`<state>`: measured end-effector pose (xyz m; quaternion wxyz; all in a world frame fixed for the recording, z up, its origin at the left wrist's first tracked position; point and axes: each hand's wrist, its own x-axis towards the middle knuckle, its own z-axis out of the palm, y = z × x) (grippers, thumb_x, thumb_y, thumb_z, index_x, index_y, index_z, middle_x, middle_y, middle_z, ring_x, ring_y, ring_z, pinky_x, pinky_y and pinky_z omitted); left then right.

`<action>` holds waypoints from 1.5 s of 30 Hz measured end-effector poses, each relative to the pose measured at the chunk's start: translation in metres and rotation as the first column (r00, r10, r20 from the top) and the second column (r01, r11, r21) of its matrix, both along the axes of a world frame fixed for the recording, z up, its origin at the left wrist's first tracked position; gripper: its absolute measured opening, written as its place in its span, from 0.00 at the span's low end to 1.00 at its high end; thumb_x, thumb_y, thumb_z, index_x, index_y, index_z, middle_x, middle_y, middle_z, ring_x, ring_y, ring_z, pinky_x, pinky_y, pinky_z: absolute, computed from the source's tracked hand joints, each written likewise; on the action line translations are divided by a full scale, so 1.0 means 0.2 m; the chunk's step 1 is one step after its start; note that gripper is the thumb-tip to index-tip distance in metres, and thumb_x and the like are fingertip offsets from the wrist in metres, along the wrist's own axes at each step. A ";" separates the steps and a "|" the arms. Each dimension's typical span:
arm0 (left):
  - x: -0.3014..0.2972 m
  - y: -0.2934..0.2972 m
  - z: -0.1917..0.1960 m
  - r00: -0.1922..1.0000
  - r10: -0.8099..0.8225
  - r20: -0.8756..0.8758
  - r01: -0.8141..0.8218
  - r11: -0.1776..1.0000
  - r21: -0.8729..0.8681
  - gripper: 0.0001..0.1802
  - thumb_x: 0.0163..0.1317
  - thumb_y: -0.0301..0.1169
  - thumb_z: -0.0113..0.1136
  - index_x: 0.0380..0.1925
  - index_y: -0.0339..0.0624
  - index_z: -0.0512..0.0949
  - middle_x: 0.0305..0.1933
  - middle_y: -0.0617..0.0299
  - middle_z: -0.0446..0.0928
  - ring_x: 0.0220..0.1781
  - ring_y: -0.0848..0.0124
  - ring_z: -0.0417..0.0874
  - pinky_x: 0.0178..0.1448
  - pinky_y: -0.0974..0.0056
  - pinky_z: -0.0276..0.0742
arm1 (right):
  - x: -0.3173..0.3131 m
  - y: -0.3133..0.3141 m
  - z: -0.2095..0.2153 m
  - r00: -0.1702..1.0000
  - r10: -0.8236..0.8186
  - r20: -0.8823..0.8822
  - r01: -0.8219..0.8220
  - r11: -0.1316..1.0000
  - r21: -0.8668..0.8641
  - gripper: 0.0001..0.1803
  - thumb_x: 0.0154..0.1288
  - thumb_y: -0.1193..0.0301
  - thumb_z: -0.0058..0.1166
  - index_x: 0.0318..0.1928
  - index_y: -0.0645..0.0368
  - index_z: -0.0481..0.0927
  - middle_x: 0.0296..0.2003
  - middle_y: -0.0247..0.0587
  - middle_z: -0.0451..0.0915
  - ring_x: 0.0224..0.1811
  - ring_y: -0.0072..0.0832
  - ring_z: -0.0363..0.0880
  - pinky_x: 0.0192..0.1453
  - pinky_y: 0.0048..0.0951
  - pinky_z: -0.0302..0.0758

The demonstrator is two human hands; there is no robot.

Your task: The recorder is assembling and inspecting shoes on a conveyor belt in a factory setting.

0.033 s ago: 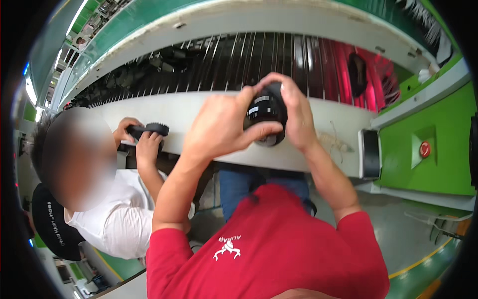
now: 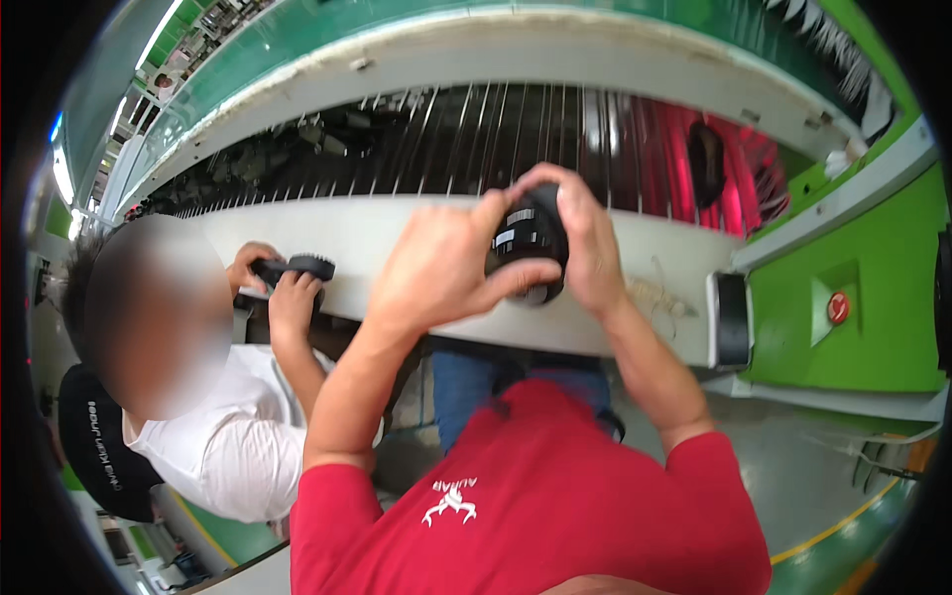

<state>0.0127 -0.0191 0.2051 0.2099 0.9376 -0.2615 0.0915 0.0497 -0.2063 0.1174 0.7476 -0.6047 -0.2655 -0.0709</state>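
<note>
A black shoe (image 2: 529,241) is held up between both my hands, above the white ledge (image 2: 397,238) of a conveyor. My left hand (image 2: 436,266) grips it from the left, thumb under its lower side and fingers over the top. Around the shoe's right side wraps my right hand (image 2: 587,248). Much of the shoe is hidden by my fingers.
A conveyor of dark metal rods (image 2: 436,134) runs behind the ledge, carrying dark items, with a red-lit section (image 2: 684,149) at the right. To my left a seated person in a white shirt (image 2: 233,446) holds a black shoe (image 2: 297,266). A green machine panel with a red button (image 2: 838,307) stands right.
</note>
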 end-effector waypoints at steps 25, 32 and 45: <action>-0.28 0.22 -0.44 0.945 0.289 -0.152 -0.268 0.420 -0.867 0.23 0.65 0.35 0.73 0.57 0.38 0.81 0.50 0.51 0.82 0.53 0.61 0.85 0.63 0.58 0.80 | -0.30 0.09 0.00 0.962 0.190 0.194 -0.130 0.950 -0.285 0.32 0.73 0.62 0.70 0.72 0.59 0.78 0.63 0.48 0.81 0.67 0.42 0.81 0.73 0.40 0.76; -0.45 0.24 -0.28 0.973 0.228 -0.029 -0.197 0.764 -0.615 0.48 0.50 0.43 0.83 0.69 0.39 0.71 0.76 0.39 0.61 0.75 0.43 0.71 0.74 0.48 0.75 | -0.34 0.12 -0.05 0.966 0.072 0.249 0.033 0.919 -0.394 0.33 0.56 0.73 0.81 0.65 0.57 0.86 0.58 0.43 0.83 0.60 0.39 0.83 0.64 0.37 0.82; -0.56 0.20 -0.30 0.963 0.266 0.037 -0.199 0.800 -0.566 0.45 0.43 0.43 0.88 0.63 0.42 0.78 0.73 0.45 0.65 0.64 0.49 0.84 0.60 0.53 0.87 | -0.36 0.12 -0.10 0.944 0.222 0.245 -0.155 0.952 -0.266 0.24 0.44 0.84 0.77 0.46 0.58 0.89 0.42 0.37 0.83 0.50 0.37 0.82 0.59 0.41 0.84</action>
